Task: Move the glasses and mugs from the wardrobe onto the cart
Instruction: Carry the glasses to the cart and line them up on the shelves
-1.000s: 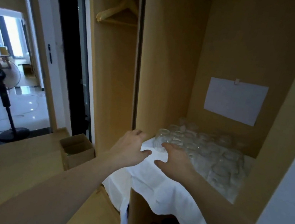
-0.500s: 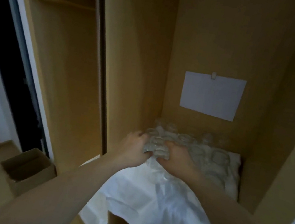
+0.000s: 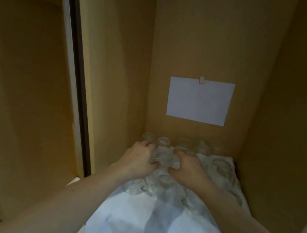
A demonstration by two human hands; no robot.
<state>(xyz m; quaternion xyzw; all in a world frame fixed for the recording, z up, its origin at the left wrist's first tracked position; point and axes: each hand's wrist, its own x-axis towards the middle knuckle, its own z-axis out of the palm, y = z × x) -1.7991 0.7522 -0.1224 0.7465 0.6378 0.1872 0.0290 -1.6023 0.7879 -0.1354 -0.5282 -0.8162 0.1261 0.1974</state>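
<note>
Your left hand curls round the left side of a cluster of clear glasses; thumb low at the front, fingers over the top edge; your right hand mirrors it on the right side, fingers hooked over the rims, thumb tucked in below; the cluster is pressed between both hands. Both forearms reach in from the bottom corners of the view.

Left to right: a wooden side compartment of the wardrobe, dim; a pale and dark sliding-door edge running diagonally down; then the open bay you are working in. The glasses stand on a white cloth spread over the shelf inside this bay; the cloth hangs toward you in folds. More glasses sit in front of your hands, near your wrists; a back row stands against the rear panel; others lie right of your right hand, outlines blurred, count unclear. A white sheet of paper is clipped to the rear panel above the back row. The right wall of the bay closes the view; mugs not distinguishable from glasses here.
</note>
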